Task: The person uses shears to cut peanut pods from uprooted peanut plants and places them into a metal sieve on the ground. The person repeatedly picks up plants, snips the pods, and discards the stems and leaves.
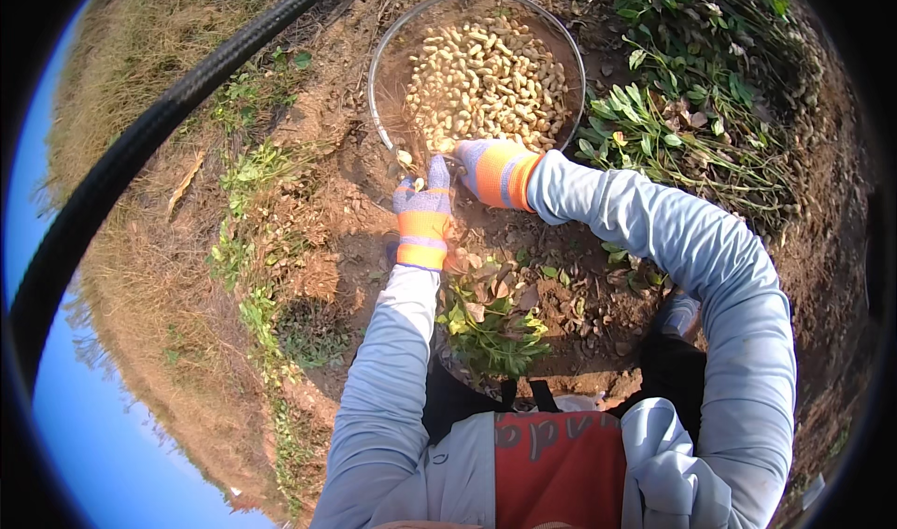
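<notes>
Both my hands wear grey-purple knit gloves with orange bands. My left hand (423, 210) is closed around a peanut plant (494, 329), whose leafy end hangs toward my body. Thin roots and a few pods (404, 158) stick out past its fingers. My right hand (496, 171) meets it at the near rim of a round container (373, 84). Its fingertips pinch at a pod (443, 145) beside the roots; the exact grip is partly hidden. Many loose peanuts (487, 73) in their shells lie inside the container.
Pulled peanut plants (708, 108) are heaped on the right. Dry grass (133, 115) and low green weeds (245, 171) cover the left side. Fallen leaves lie on the bare soil (581, 298) between my legs. A dark braided cable (161, 115) crosses the upper left, close to the camera.
</notes>
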{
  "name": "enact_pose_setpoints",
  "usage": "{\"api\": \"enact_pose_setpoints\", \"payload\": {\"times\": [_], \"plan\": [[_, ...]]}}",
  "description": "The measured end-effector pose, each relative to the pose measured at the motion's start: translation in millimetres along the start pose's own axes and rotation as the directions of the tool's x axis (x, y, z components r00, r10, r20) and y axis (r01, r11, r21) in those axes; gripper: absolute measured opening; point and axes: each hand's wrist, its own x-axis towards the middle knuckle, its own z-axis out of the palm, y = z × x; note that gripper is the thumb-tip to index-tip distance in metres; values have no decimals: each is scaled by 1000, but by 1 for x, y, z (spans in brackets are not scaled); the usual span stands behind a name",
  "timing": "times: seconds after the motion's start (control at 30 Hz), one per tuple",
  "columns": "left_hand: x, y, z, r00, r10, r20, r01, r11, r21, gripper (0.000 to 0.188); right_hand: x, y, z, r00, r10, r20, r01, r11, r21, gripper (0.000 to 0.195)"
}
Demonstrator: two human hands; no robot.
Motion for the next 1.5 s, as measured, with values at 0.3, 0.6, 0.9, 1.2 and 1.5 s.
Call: {"api": "enact_pose_setpoints", "payload": {"times": [0.3,0.6,0.9,1.2,1.5], "plan": [[-14,35,9,973,-217,-76,206,969,-134,33,-2,6,-15,973,-73,220,67,997,33,24],[-13,35,10,991,-132,-23,132,991,30,39,-10,12,-15,993,-34,116,9,978,210,23],[-5,16,-3,909,414,55,-396,811,431,22,-10,-2,-8,995,42,91,-34,995,-92,16],[-11,21,2,960,241,-142,-192,938,290,30,-15,-15,-13,997,6,-74,-11,998,-56,18],[-4,-3,1,998,-30,-61,8,943,-334,41,-7,2,-17,992,-32,122,38,998,-54,21]]}}
